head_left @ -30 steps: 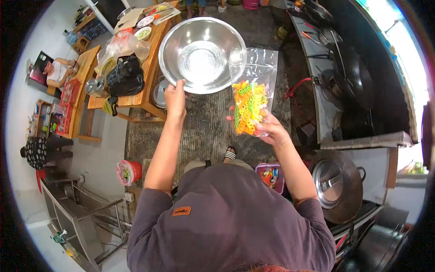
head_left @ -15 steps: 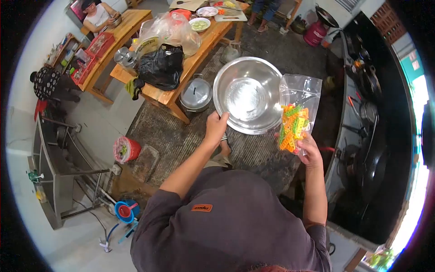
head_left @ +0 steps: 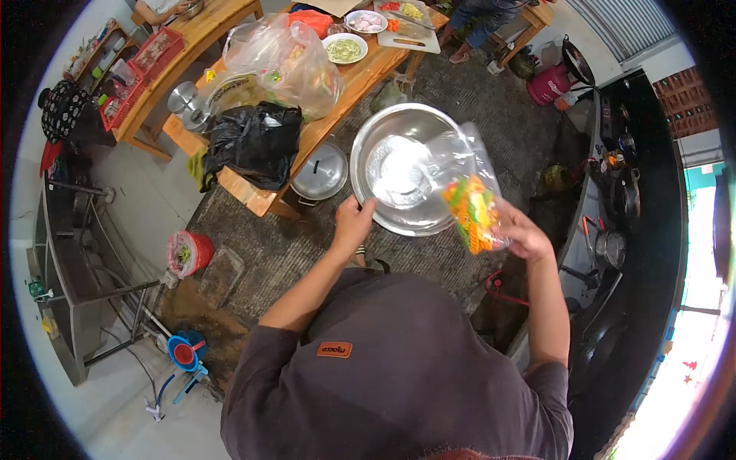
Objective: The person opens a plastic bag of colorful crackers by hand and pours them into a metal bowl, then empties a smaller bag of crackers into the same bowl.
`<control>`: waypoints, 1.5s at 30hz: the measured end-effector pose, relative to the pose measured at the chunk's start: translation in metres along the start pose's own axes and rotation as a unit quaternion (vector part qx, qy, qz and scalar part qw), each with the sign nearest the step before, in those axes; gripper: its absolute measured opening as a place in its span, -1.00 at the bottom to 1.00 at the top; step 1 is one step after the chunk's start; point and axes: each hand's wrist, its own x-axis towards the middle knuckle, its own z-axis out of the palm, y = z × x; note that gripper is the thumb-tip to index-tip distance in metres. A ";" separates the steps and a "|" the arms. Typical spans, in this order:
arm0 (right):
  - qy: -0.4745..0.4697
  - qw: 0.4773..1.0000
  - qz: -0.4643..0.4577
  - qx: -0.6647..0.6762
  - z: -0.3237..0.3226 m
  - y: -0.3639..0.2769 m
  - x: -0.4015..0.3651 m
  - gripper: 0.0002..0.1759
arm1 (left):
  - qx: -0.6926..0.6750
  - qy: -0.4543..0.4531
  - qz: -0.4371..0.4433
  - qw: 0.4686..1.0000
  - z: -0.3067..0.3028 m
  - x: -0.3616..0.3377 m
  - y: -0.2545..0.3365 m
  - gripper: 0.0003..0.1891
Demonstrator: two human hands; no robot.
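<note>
A wide, shiny metal basin (head_left: 368,165) is held by its near-left rim in my left hand (head_left: 353,224), thumb over the edge. Only bright reflections show on its inside. My right hand (head_left: 523,230) grips the lower end of a clear plastic bag (head_left: 477,161), which is tilted to the left. Orange, green and yellow curly pieces (head_left: 469,211) fill the bag's lower part. The bag's upper part overlaps the basin's right side in this view and is somewhat blurred.
A wooden table (head_left: 368,80) ahead bears a black plastic bag (head_left: 257,146), a clear bag (head_left: 287,61) and bowls. Beside it stands a lidded pot (head_left: 320,172). A red bin (head_left: 190,254) is at left; a stove counter (head_left: 571,261) runs along the right. Other people are in the background.
The plastic bag has tipped leftward, its top now over the basin's right side. My right hand has turned with it. My left hand keeps its hold on the rim, and the view has shifted.
</note>
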 end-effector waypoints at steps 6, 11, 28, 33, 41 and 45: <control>0.007 0.953 0.077 -0.292 -0.008 -0.073 0.098 -0.49 | -0.046 0.037 0.041 0.997 0.016 0.044 -0.014 -0.74; 0.028 0.876 -0.003 -0.482 -0.014 -0.106 0.156 -0.42 | -0.071 0.052 0.034 0.996 0.036 0.057 0.003 -0.75; -0.004 0.836 -0.012 -0.548 -0.011 -0.232 0.141 -0.55 | -0.199 0.104 -0.037 0.974 0.086 0.062 0.036 -0.74; 0.024 0.844 -0.027 -0.535 -0.010 -0.242 0.127 -0.55 | -0.148 0.084 -0.072 0.983 0.078 0.065 0.026 -0.76; 0.047 0.865 -0.045 -0.498 -0.014 -0.231 0.126 -0.57 | -0.193 0.097 -0.012 0.976 0.072 0.064 0.025 -0.75; 0.007 0.880 -0.053 -0.472 -0.031 -0.218 0.130 -0.59 | -0.156 0.086 -0.075 0.981 0.061 0.064 0.021 -0.73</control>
